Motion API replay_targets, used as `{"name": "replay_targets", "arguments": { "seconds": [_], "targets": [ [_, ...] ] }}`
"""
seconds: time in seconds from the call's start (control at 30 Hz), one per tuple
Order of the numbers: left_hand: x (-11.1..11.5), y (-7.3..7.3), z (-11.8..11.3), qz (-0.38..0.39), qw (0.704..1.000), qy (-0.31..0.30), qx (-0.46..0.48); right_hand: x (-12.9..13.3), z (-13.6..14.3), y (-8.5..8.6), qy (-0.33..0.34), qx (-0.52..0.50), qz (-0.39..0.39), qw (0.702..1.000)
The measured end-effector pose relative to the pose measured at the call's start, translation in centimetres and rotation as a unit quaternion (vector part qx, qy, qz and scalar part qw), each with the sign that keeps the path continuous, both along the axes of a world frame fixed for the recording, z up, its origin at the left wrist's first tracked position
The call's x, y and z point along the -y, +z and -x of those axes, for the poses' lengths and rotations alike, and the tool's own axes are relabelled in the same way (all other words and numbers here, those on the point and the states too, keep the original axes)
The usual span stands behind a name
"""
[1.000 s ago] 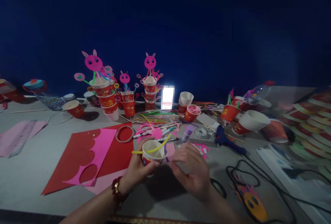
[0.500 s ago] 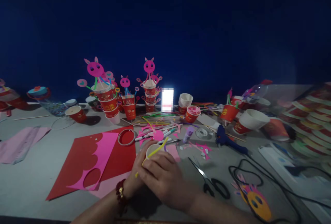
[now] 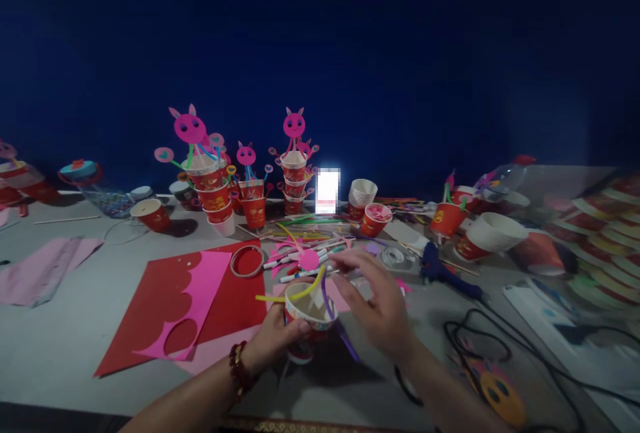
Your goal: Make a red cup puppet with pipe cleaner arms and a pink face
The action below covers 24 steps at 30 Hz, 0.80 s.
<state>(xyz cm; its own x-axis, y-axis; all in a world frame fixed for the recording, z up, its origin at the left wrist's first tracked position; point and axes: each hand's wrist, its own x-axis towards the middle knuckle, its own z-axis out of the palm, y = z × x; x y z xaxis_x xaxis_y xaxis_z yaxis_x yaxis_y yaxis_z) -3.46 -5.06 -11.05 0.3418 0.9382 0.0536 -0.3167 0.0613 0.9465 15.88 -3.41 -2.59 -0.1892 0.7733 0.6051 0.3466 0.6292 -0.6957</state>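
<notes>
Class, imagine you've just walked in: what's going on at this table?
The person's left hand grips a paper cup, with a yellow pipe cleaner and a purple pipe cleaner at its rim. The right hand is open beside it, nothing clearly held. Pink-faced cup stacks stand behind.

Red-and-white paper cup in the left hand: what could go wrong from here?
The left hand grips the red-and-white paper cup by its side, so squeezing too hard might dent it. The upper ends of the bent yellow fuzzy stem and the bent purple fuzzy stem stand close to the open right hand; a careless brush could knock them askew.
</notes>
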Motion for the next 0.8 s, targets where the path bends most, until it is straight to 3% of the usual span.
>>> {"name": "replay_targets", "arguments": {
  "seconds": [0.1, 0.2, 0.43, 0.7, 0.8],
  "targets": [
    [0.2, 0.0, -0.1, 0.003, 1.0, 0.004, -0.015, -1.4, -0.6, -0.9, 0.087, -0.077, 0.197, 0.974],
    [0.2, 0.0, -0.2, -0.008, 0.999, 0.013, -0.038, -1.9, 0.0, -2.3, 0.146, -0.133, 0.285, 0.938],
    [0.6, 0.1, -0.2, -0.061, 0.992, 0.012, -0.114, -2.3, 1.0, -3.4, 0.128, -0.194, 0.314, 0.92],
    [0.1, -1.7, -0.9, -0.012, 1.0, 0.014, -0.009, -2.1, 1.6, -4.1, 0.118, -0.262, 0.347, 0.893],
    [0.1, -1.7, -1.1, -0.008, 1.0, 0.0, 0.029, -2.3, 1.3, -4.3, 0.118, -0.265, 0.354, 0.889]
  ]
}}
